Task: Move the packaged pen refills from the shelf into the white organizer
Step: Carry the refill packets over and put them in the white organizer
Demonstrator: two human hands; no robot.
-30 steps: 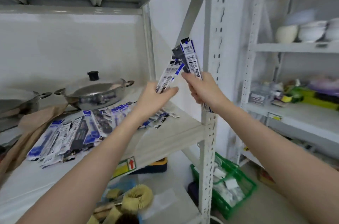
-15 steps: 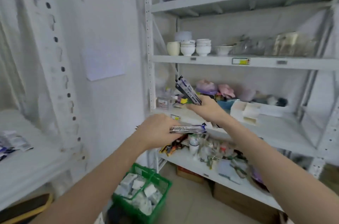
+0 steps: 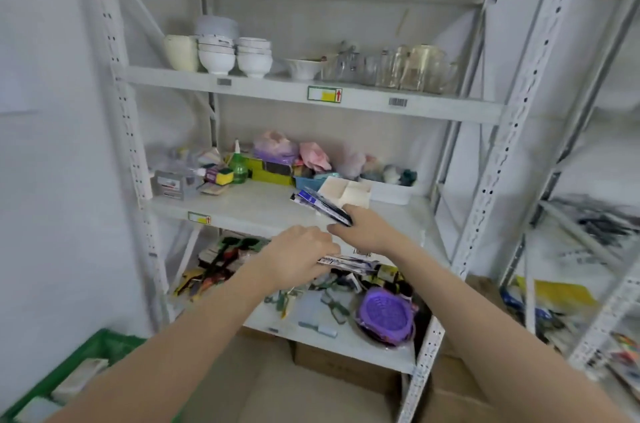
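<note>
My right hand [image 3: 369,228] grips a bunch of packaged pen refills [image 3: 320,205], black and blue packets that point up and left over the middle shelf. Their tips lie just in front of the white organizer [image 3: 346,192], a divided tray that stands on that shelf. My left hand [image 3: 298,258] holds a second bunch of refill packets [image 3: 349,262] lower down, lying flat and pointing right, under my right wrist. Both hands are in front of the shelf's edge.
The middle shelf [image 3: 249,206] carries bottles, sponges and bags at the back. White bowls [image 3: 235,55] and glass jars [image 3: 408,67] stand on the shelf above. The lower shelf holds a purple basket [image 3: 384,315] and clutter. A green crate [image 3: 79,370] sits on the floor at the left.
The view has turned right from the shelf with the pot to this rack. Both hands, each with its packets, have moved forward and down towards the white organizer.
</note>
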